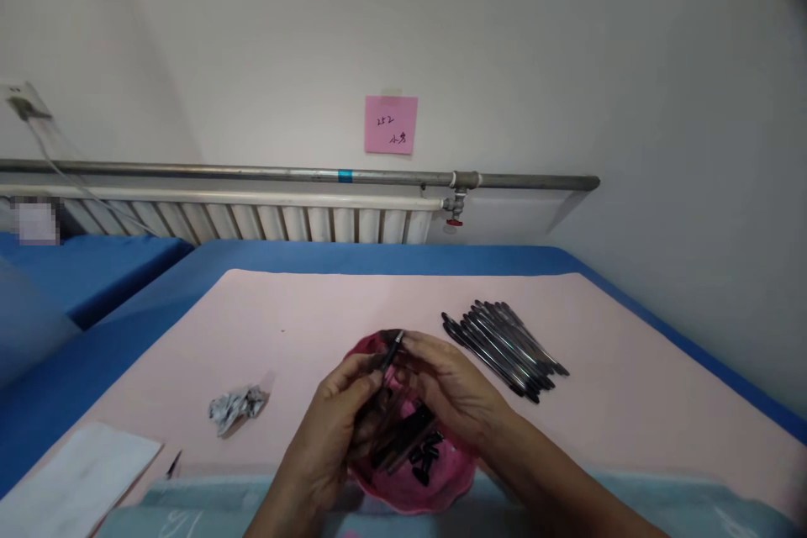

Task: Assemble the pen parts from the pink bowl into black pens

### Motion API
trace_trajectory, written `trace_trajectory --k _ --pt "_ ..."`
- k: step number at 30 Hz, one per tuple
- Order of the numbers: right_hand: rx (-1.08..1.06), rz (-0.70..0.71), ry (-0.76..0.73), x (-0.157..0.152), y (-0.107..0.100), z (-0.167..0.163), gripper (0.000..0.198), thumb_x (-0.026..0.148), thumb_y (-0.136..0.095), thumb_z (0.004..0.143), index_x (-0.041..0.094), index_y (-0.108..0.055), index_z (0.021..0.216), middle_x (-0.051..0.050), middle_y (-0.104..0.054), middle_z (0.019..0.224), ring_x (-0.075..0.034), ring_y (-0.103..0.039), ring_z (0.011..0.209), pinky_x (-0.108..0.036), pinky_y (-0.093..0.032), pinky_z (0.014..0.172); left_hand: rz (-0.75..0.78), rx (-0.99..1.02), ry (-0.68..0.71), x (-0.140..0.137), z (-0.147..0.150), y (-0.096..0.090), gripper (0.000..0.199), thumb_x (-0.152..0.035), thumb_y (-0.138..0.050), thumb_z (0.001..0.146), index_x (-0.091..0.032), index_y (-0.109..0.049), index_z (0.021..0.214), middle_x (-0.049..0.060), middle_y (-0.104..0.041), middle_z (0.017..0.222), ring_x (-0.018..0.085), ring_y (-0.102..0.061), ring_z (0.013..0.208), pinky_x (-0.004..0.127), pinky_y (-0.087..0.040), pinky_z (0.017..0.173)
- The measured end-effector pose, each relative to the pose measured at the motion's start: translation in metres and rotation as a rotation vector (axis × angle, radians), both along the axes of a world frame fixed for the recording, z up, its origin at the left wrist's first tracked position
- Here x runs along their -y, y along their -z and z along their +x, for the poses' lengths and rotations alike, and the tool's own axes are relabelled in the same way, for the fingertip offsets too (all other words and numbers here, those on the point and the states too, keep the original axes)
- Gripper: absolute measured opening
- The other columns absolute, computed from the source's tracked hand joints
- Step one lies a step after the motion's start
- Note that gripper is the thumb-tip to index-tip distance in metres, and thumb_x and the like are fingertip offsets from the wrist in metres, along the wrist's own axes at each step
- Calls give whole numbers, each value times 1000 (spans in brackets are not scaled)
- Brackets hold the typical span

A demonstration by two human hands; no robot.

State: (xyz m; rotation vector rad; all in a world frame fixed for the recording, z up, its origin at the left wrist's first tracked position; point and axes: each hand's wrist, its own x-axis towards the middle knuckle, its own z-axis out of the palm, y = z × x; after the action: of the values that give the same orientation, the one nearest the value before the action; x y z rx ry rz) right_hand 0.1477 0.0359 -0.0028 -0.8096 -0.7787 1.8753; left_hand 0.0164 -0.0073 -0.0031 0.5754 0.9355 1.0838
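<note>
My left hand (353,408) is closed around a dark pen (389,355), with its metal tip pointing up and away. Beside that tip, my right hand (445,382) has its fingers curled inward; what they grip, if anything, is hidden. Both hands are over a pink bowl (441,492) with a scalloped rim. Inside the bowl lie small black pieces (425,458) and dark, partly clear pen barrels (403,437), partly covered by my hands. To the right of the bowl, several black capped pens (504,349) lie side by side in a slanted row.
Left of the bowl sits a crumpled grey-white wad (237,408). A small dark pointed piece (174,464) lies near a white sheet (79,479). Pink covering (303,303) lies over the blue table (391,256). A radiator (321,223) and pipe (252,174) run along the wall behind.
</note>
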Motion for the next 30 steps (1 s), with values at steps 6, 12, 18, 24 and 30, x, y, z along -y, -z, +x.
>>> trace_trajectory --k 6,12,18,24,30 --pt "165 74 127 -2 9 0 17 28 -70 64 16 -58 64 3 -54 52 -8 -46 46 -22 -34 48 126 -67 -77 -1 5 7 21 -23 -64 68 -17 -63 89 2 -64 80 14 -59 73 25 -45 69" --pt "119 115 84 -1 7 1 15 27 -67 67 15 -61 73 1 -58 61 -8 -48 50 -21 -35 47 115 -13 -47 0 4 10 20 -24 -61 71 -18 -62 90 2 -64 79 15 -59 72 28 -44 72" --pt "84 57 67 -1 6 1 19 27 -70 63 16 -61 76 2 -59 64 -8 -49 49 -21 -35 48 104 -23 -52 0 4 9 22 -25 -63 69 -18 -62 90 2 -63 76 14 -58 69 26 -44 68" --pt "74 67 96 -1 5 0 16 26 -71 62 14 -61 66 2 -56 58 -7 -45 47 -20 -33 47 175 -164 -56 1 6 10 22 -27 -62 70 -19 -64 90 3 -66 82 18 -60 75 29 -44 73" --pt "99 127 173 0 8 -1 15 26 -71 61 15 -61 63 3 -54 57 -8 -44 50 -21 -35 50 405 -560 -189 5 10 12 22 -29 -62 69 -22 -67 90 4 -67 92 22 -58 91 28 -41 82"
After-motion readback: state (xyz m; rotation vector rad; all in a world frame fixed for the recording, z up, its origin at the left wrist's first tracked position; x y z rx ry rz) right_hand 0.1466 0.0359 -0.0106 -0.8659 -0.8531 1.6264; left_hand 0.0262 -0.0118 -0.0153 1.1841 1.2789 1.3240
